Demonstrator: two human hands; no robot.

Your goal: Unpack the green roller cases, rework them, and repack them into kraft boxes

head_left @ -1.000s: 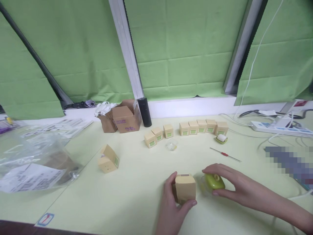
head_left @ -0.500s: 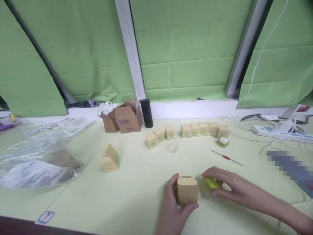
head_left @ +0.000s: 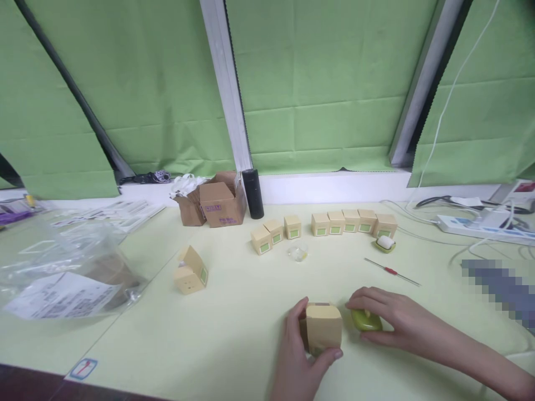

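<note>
My left hand [head_left: 297, 356] is closed round a small tan cardboard box [head_left: 325, 327], its thumb at the near lower edge and fingers on the left side. Just to the right, my right hand [head_left: 387, 314] grips a small glossy green case [head_left: 366, 320] between thumb and fingers, at or just above the table. Part of the case is hidden under the fingers. Farther back lies another green holder [head_left: 385, 245] with a white piece in it. Between it and my right hand is a thin metal rod with a red middle [head_left: 391, 271].
Several small tan boxes [head_left: 320, 224] stand in a row at the back. A clear plastic piece [head_left: 297, 254] lies before them. At left are an open tan box [head_left: 191, 273] and a plastic bag [head_left: 71, 278]. Behind stand a brown carton [head_left: 221, 206] and black cylinder [head_left: 253, 194].
The green case in my right hand has come down slightly and looks flatter to the table. My left hand keeps its hold on the box. The whole view has shifted a little.
</note>
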